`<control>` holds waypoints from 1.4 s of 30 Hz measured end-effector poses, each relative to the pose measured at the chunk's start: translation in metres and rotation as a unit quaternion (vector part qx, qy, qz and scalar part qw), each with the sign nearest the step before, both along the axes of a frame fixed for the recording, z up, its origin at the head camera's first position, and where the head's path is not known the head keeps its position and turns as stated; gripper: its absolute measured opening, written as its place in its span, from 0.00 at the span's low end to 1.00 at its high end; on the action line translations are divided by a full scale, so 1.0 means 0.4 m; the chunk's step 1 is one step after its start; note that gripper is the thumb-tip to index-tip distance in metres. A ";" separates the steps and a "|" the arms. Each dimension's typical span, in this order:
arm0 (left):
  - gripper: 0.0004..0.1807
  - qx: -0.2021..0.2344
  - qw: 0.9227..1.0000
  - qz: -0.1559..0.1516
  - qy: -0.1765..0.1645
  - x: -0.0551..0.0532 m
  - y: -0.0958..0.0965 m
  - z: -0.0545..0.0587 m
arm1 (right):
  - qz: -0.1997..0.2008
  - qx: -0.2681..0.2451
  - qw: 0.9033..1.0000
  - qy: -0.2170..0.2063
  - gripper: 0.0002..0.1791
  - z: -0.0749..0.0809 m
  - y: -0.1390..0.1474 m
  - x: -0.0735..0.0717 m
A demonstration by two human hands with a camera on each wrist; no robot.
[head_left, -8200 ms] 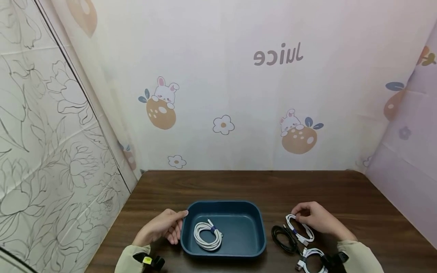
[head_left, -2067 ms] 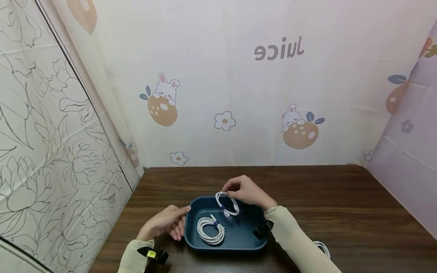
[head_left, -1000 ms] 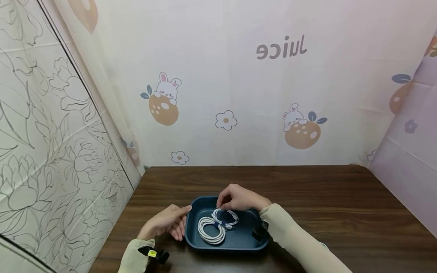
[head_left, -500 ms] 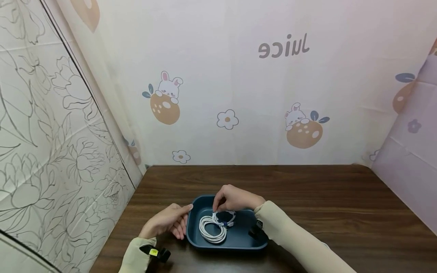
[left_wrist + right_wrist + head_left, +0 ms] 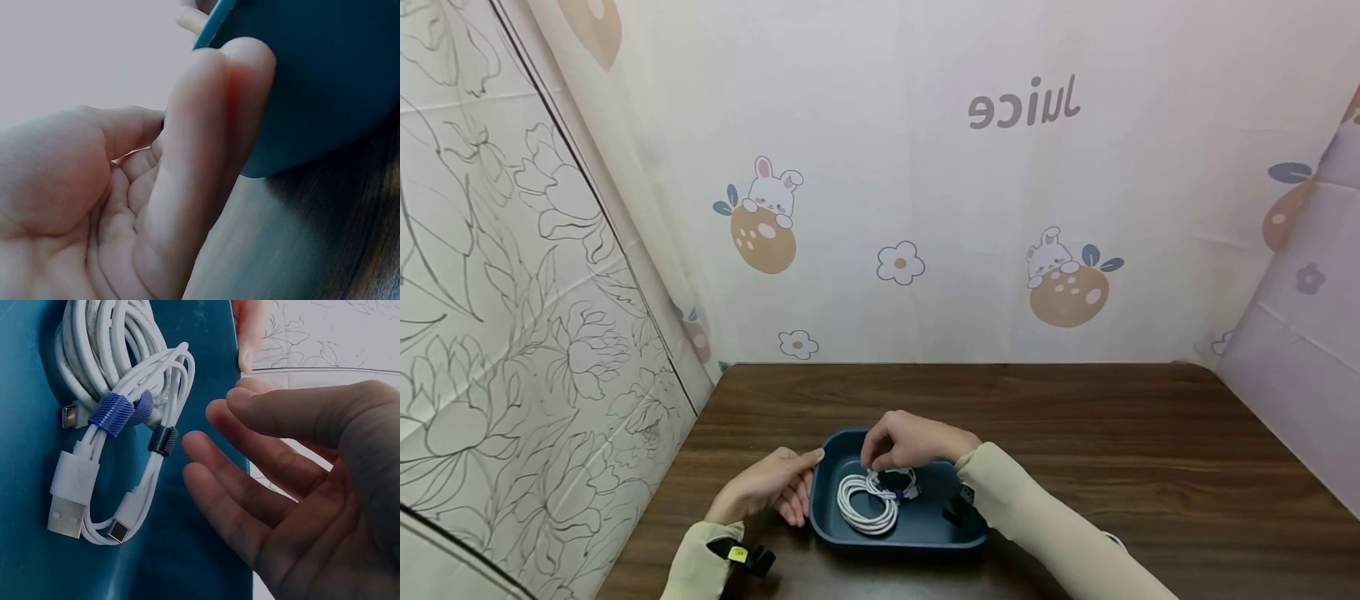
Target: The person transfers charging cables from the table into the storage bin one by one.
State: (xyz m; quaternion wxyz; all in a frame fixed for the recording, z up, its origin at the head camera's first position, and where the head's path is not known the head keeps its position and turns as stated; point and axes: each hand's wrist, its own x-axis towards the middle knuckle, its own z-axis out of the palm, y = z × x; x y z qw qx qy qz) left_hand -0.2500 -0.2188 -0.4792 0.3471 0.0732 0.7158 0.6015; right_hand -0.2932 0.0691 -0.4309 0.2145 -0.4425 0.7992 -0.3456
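The left hand grips the near-left side of the dark blue tray, thumb on the rim and fingers against the outer wall, presumably so that the tray does not slide on the wooden table while the other hand works inside it. The right hand hangs just above the thinner white cable, its fingers loosely bent and spread a little; in the right wrist view a gap shows between fingertips and cable, so it holds nothing. That cable lies in the tray, partly over the thicker white coil, an overlap that probably leaves room on the tray floor to the right. A blue tie and a black tie bind its strands, most likely to keep the loop from springing loose, and both its plugs, the larger plug and the smaller plug, rest inside the walls. Beyond the right forearm a white sliver shows on the table, too hidden to name with certainty
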 end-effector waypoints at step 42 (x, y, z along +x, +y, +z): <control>0.33 -0.003 1.000 0.003 -0.003 0.005 0.000 0.002 | -0.147 -0.078 0.985 0.053 0.15 0.071 0.261 0.009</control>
